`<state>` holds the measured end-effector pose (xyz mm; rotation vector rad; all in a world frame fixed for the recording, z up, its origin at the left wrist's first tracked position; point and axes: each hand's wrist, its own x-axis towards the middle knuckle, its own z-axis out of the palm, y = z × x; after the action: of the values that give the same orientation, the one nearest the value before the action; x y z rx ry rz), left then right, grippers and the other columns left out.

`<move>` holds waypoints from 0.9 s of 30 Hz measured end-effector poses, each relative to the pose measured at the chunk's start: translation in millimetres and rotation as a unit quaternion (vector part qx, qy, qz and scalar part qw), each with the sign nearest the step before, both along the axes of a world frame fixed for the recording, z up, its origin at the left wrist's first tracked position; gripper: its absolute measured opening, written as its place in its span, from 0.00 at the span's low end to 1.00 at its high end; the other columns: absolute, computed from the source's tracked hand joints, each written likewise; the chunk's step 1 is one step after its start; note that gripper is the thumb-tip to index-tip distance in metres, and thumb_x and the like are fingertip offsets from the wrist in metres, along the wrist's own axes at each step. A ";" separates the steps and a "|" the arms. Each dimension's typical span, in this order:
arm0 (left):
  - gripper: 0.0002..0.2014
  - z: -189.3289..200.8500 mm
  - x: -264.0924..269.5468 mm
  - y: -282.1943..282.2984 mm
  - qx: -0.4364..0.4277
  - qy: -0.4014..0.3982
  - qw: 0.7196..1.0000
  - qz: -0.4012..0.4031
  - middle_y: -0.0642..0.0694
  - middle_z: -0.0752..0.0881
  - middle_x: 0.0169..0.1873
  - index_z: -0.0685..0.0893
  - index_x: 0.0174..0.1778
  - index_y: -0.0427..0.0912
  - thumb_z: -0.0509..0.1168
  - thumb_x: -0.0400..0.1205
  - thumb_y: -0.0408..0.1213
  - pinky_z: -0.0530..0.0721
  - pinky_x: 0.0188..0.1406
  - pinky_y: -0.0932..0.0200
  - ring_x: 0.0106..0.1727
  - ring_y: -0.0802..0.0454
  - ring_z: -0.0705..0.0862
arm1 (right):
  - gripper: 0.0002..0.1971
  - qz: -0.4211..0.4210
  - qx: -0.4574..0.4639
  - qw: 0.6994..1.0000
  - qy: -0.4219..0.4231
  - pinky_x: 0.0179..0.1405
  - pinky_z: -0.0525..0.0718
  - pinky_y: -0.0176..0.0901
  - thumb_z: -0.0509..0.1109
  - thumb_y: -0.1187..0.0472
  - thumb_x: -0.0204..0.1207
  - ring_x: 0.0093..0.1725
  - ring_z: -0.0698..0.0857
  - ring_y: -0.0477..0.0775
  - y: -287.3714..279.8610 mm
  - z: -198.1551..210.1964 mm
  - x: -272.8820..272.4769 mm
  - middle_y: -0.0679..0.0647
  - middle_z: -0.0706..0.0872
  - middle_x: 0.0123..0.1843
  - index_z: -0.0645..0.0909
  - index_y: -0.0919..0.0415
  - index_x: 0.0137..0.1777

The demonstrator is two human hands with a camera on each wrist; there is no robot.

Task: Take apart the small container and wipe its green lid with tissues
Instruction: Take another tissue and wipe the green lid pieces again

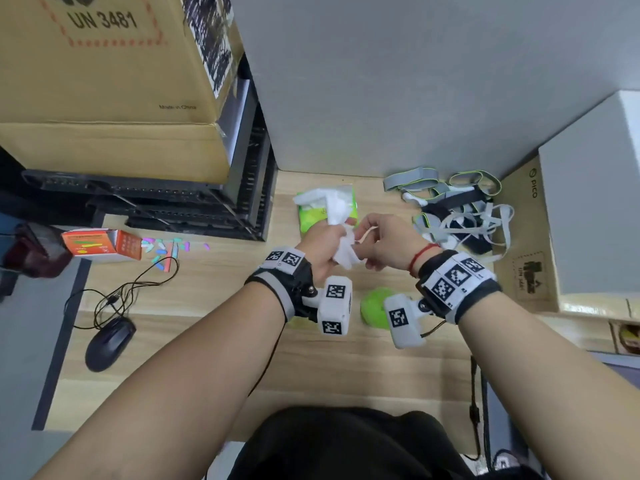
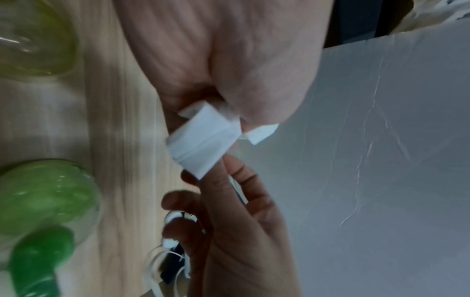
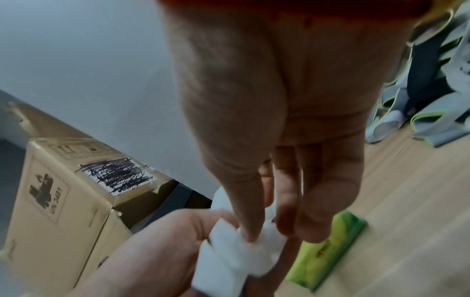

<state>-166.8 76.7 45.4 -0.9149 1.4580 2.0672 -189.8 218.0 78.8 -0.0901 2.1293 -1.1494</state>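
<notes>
**Both hands on a tissue above the desk, green lid lying beneath the wrists**

Nearest the person, the green lid lies on the wooden desk, partly hidden under the wrist cameras; the left wrist view shows a clear yellowish container part on the desk just beside it, apart from the lid. Above them, the left hand has its fingers curled round a bunched white tissue. The right hand pinches the same tissue's edge between thumb and fingertips, its other fingers loosely bent. Beyond the hands lies a green tissue pack, with white sheets sticking up from its top. Farther right sits a tangle of grey straps; to the left lie a black mouse and a cardboard box.
</notes>
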 end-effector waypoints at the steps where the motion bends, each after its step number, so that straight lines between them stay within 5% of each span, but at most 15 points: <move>1: 0.14 -4.0 6.4 2.3 -0.023 0.000 1.000 0.007 0.35 0.83 0.45 0.77 0.57 0.38 0.55 0.79 0.23 0.85 0.38 0.51 0.38 0.42 0.84 | 0.11 0.005 0.027 1.000 0.013 0.29 0.87 0.52 0.79 0.62 0.69 0.26 0.85 0.58 6.3 -1.1 4.7 0.58 0.85 0.29 0.78 0.61 0.43; 3: 0.20 -9.3 21.4 5.9 -0.102 -0.010 0.994 -0.038 0.34 0.79 0.55 0.67 0.61 0.43 0.57 0.74 0.26 0.88 0.41 0.46 0.45 0.37 0.86 | 0.12 0.009 0.076 0.996 0.050 0.30 0.88 0.52 0.79 0.57 0.69 0.27 0.86 0.57 22.2 -4.8 13.6 0.57 0.87 0.31 0.79 0.60 0.45; 5: 0.26 -12.0 38.3 9.2 -0.223 -0.016 0.965 -0.136 0.38 0.71 0.62 0.61 0.64 0.47 0.62 0.74 0.26 0.86 0.32 0.55 0.52 0.38 0.83 | 0.11 0.019 0.116 0.990 0.078 0.33 0.86 0.49 0.78 0.54 0.70 0.29 0.87 0.56 38.3 -9.6 21.8 0.54 0.88 0.32 0.80 0.57 0.44; 7: 0.21 -15.5 57.0 12.3 -0.284 -0.011 0.937 -0.202 0.42 0.72 0.60 0.63 0.62 0.46 0.60 0.78 0.27 0.84 0.26 0.59 0.51 0.40 0.84 | 0.10 0.032 0.142 0.985 0.088 0.38 0.84 0.45 0.77 0.51 0.70 0.32 0.86 0.54 51.9 -15.0 32.6 0.51 0.88 0.33 0.79 0.52 0.41; 11: 0.14 -27.5 86.0 24.6 -0.336 0.028 0.886 -0.319 0.40 0.89 0.50 0.78 0.53 0.47 0.54 0.74 0.35 0.89 0.51 0.44 0.47 0.35 0.89 | 0.08 0.027 0.165 0.979 0.120 0.39 0.80 0.43 0.76 0.50 0.71 0.34 0.83 0.51 63.0 -21.1 55.4 0.50 0.87 0.36 0.82 0.53 0.41; 14: 0.11 -29.6 96.6 40.0 -0.288 0.014 0.909 -0.300 0.42 0.89 0.42 0.80 0.45 0.47 0.53 0.76 0.33 0.90 0.39 0.51 0.38 0.38 0.91 | 0.07 0.057 0.158 0.976 0.141 0.41 0.77 0.42 0.75 0.51 0.72 0.37 0.82 0.50 65.8 -22.6 73.3 0.50 0.87 0.40 0.85 0.53 0.44; 16: 0.15 -32.1 100.3 51.5 -0.244 0.009 0.922 -0.301 0.41 0.86 0.44 0.77 0.57 0.41 0.55 0.76 0.30 0.88 0.35 0.51 0.39 0.39 0.89 | 0.07 0.088 0.143 0.974 0.150 0.44 0.81 0.44 0.78 0.53 0.71 0.37 0.84 0.51 70.8 -23.7 82.5 0.52 0.86 0.45 0.87 0.52 0.47; 19: 0.26 -31.1 105.5 66.9 -0.147 -0.035 0.957 -0.248 0.38 0.79 0.55 0.62 0.67 0.43 0.62 0.73 0.32 0.85 0.59 0.38 0.58 0.37 0.83 | 0.08 0.086 0.141 0.974 0.156 0.46 0.84 0.44 0.80 0.58 0.69 0.39 0.86 0.52 79.1 -23.6 89.0 0.52 0.84 0.48 0.89 0.53 0.48; 21: 0.28 -27.9 107.5 74.6 -0.080 -0.052 0.979 -0.178 0.39 0.77 0.56 0.59 0.64 0.45 0.63 0.71 0.33 0.83 0.64 0.37 0.60 0.38 0.82 | 0.08 0.080 0.146 0.973 0.160 0.46 0.84 0.44 0.79 0.59 0.70 0.39 0.86 0.51 81.8 -23.9 91.5 0.51 0.84 0.48 0.89 0.55 0.48; 25: 0.21 -23.3 108.5 84.2 0.011 -0.029 0.993 -0.114 0.34 0.79 0.52 0.66 0.67 0.37 0.58 0.80 0.41 0.81 0.46 0.48 0.51 0.40 0.82 | 0.05 0.073 0.143 0.975 0.155 0.44 0.83 0.40 0.77 0.61 0.72 0.38 0.88 0.52 81.1 -26.9 97.1 0.51 0.87 0.48 0.87 0.54 0.47; 27: 0.15 -19.2 109.9 85.8 0.005 -0.008 0.994 -0.105 0.33 0.80 0.46 0.75 0.55 0.36 0.53 0.82 0.43 0.78 0.45 0.51 0.46 0.41 0.81 | 0.05 0.063 0.136 0.978 0.148 0.37 0.80 0.34 0.76 0.63 0.73 0.36 0.88 0.51 80.3 -27.4 99.1 0.50 0.88 0.45 0.87 0.55 0.47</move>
<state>-56.9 162.5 26.2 -0.7379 1.4671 1.9088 -90.7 298.3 51.4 -0.2815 2.4840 -0.8022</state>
